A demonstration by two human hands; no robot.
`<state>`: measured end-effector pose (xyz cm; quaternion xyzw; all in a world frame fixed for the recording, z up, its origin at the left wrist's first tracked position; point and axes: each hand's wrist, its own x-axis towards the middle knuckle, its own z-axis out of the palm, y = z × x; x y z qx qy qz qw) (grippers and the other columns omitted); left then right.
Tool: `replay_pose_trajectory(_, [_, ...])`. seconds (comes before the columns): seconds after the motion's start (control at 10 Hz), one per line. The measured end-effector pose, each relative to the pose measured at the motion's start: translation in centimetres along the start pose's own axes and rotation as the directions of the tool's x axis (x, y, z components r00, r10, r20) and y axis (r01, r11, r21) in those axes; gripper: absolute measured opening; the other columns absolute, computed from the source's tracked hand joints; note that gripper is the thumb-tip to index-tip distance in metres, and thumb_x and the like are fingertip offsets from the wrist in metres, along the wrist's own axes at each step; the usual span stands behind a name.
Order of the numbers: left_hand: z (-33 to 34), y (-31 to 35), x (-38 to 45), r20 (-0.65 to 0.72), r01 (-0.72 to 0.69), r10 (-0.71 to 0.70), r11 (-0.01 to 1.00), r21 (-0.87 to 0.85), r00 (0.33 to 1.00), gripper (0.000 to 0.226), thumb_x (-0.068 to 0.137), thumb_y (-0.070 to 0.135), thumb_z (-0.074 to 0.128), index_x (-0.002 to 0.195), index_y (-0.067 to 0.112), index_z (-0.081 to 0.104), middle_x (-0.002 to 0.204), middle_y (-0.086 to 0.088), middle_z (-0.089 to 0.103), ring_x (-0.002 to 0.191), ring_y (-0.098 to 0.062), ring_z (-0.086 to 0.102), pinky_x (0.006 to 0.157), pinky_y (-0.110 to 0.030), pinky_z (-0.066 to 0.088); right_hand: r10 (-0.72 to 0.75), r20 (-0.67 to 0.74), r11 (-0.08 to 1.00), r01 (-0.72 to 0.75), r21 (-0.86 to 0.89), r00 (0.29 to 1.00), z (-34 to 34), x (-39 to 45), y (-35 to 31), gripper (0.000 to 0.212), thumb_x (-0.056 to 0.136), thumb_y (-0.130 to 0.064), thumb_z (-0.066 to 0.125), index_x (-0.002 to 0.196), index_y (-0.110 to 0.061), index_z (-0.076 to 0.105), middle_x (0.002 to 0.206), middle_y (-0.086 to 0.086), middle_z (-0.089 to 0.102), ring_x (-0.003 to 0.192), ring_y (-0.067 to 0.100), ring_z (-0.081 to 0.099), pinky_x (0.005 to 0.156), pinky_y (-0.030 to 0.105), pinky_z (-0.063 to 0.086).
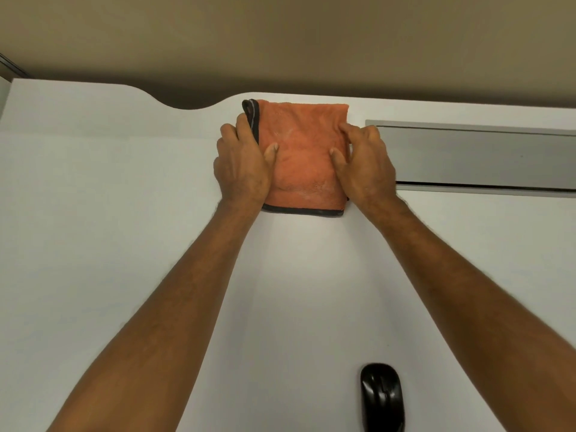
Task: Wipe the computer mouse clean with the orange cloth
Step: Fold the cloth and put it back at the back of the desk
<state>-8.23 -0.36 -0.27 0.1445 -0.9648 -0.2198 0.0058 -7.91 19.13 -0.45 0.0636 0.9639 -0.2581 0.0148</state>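
Note:
The orange cloth [304, 157], folded into a square with a dark hem, lies flat near the far edge of the white desk [124, 229]. My left hand [241, 163] grips its left side, fingers curled over the dark hem and thumb pressed on top. My right hand [363, 163] holds its right side the same way, thumb on the cloth. The black computer mouse [381, 397] sits alone at the near edge, between my forearms and close to the right one, far from both hands.
A grey metal cable-tray cover [483, 157] is set into the desk to the right of the cloth. The desk's far edge has a curved cut-out [187, 102] at the left, with a beige wall behind.

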Motion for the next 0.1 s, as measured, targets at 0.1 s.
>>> replay_pose_trajectory(0.1, [-0.26, -0.05, -0.64, -0.038, 0.002, 0.0, 0.999, 0.035, 0.999, 0.079, 0.096, 0.057, 0.057, 0.156, 0.013, 0.031, 0.143, -0.014, 0.047, 0.127, -0.031, 0.05, 0.096, -0.048, 0.049, -0.006, -0.059, 1.0, 0.008, 0.026, 0.998, -0.56, -0.44, 0.06, 0.046, 0.106, -0.04, 0.048, 0.148, -0.021, 0.05, 0.136, 0.01, 0.055, 0.124, 0.026, 0.055, 0.092, 0.045, 0.054])
